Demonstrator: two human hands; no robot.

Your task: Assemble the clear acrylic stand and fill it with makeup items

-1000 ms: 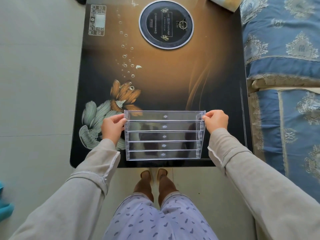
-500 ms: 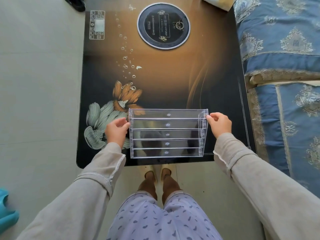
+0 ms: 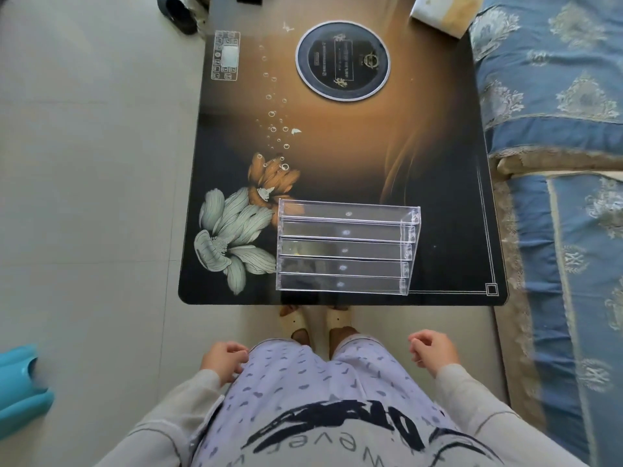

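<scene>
The clear acrylic stand (image 3: 344, 251) looked assembled; the filling was not yet begun.
It stood at the lower centre of the frame, near the front edge of the worktop (image 3: 371, 156), with all five tiers empty. The left hand (image 3: 224, 360) and right hand (image 3: 433, 348) hung at the lap, fingers loosely curled, holding nothing. No makeup items were visible; a box (image 3: 441, 11) at the upper right was cut off.
</scene>
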